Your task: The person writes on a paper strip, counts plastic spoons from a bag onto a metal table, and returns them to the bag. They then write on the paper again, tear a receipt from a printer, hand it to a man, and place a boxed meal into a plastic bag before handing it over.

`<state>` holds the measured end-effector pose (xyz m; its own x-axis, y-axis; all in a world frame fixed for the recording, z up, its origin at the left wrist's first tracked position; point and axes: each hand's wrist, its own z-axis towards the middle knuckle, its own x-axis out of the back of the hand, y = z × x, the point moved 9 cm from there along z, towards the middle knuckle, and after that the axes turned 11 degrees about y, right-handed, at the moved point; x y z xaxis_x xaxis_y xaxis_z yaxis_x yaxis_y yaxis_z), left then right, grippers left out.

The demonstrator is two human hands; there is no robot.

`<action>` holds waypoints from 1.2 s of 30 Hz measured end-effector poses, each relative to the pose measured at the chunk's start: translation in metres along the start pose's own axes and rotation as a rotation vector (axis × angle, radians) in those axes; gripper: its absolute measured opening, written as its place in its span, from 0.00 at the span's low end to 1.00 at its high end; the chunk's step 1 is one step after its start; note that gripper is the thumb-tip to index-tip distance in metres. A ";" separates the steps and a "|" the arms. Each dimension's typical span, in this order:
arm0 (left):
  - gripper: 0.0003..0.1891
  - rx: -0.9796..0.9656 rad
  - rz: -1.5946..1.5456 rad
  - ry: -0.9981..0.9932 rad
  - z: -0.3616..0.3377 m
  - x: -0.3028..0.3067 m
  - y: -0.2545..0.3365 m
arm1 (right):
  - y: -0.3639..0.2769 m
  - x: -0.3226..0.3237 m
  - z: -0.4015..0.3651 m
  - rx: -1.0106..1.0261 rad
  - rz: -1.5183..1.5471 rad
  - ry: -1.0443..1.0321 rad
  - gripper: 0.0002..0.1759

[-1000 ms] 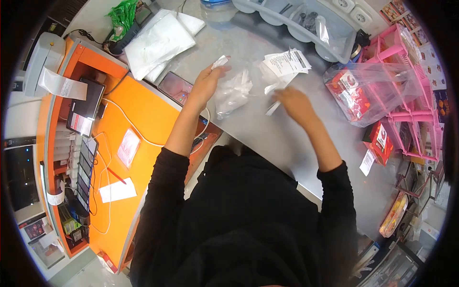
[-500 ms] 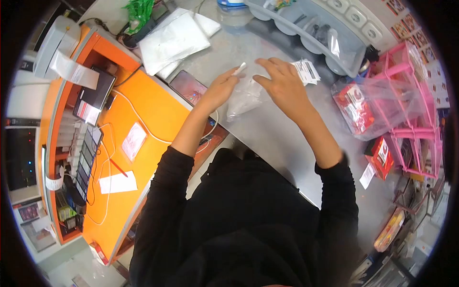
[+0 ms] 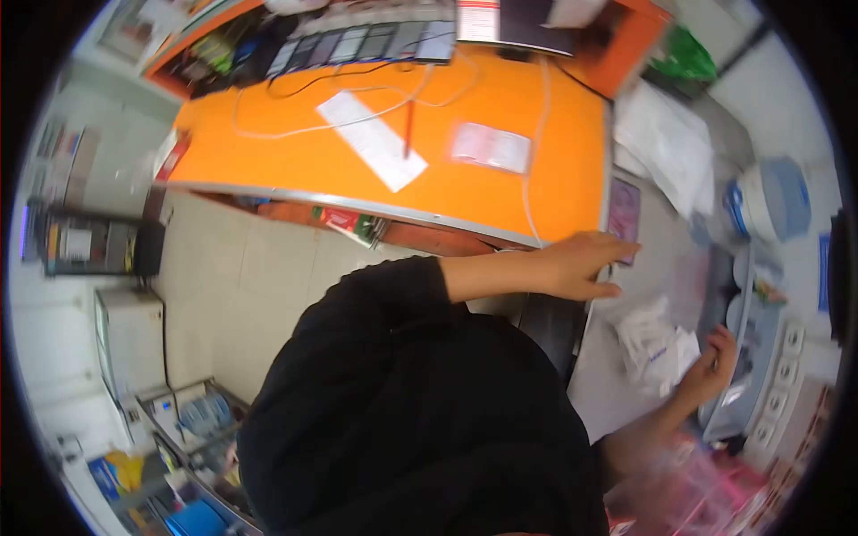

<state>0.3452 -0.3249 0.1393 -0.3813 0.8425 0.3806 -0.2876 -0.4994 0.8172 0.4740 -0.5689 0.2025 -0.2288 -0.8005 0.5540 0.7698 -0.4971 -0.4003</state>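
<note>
My left hand (image 3: 581, 265) reaches over the edge of the grey counter (image 3: 594, 375). Its fingers are stretched and apart, and no held thing shows. Just beyond its fingertips lies a flat device with a pinkish screen (image 3: 624, 210), perhaps a phone. My right hand (image 3: 712, 371) is over the counter's right side, fingers loosely bent, with nothing visible in them. Beside it, clear plastic and white slips of paper (image 3: 661, 353) lie in a pile, blurred by motion.
An orange desk (image 3: 295, 156) holds a white sheet (image 3: 371, 138), a red pen (image 3: 408, 129), a clear-cased booklet (image 3: 492, 147), cables and a row of phones (image 3: 357, 45). White plastic packaging (image 3: 666, 143), a water bottle (image 3: 778, 198) and a grey bin tray (image 3: 742, 304) stand around the counter.
The view has swung left toward the orange desk. My left hand, which had a small white piece at its fingers, now shows none. My right hand's spread fingers are more bent.
</note>
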 end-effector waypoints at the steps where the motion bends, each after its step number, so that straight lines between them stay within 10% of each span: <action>1: 0.32 0.044 0.018 0.089 -0.014 0.037 -0.014 | -0.030 -0.038 0.002 0.040 0.097 -0.041 0.12; 4: 0.23 0.144 0.246 0.368 -0.078 0.141 -0.060 | -0.146 -0.182 -0.016 -0.194 0.419 -0.435 0.17; 8: 0.19 0.270 0.513 0.531 -0.174 0.260 -0.108 | -0.320 -0.322 -0.042 0.242 0.565 -0.635 0.17; 13: 0.26 0.183 0.807 0.389 -0.224 0.339 -0.131 | -0.375 -0.475 -0.077 0.219 -0.074 -0.877 0.17; 18: 0.39 0.066 0.762 0.231 -0.234 0.351 -0.146 | -0.341 -0.494 -0.084 -0.020 0.022 -0.995 0.16; 21: 0.43 0.048 0.774 0.231 -0.235 0.352 -0.149 | -0.315 -0.479 -0.076 -0.659 0.725 -0.895 0.09; 24: 0.44 0.048 0.764 0.227 -0.236 0.351 -0.153 | -0.357 -0.466 -0.065 -0.879 1.185 -0.725 0.03; 36: 0.40 0.115 0.782 0.247 -0.232 0.355 -0.155 | -0.407 -0.523 -0.102 -0.448 1.051 -0.578 0.17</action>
<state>0.0507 0.0051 0.0476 -0.6196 0.1852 0.7627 0.2274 -0.8878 0.4003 0.2194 0.0182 0.0016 0.7423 -0.6700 0.0132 0.1296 0.1242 -0.9838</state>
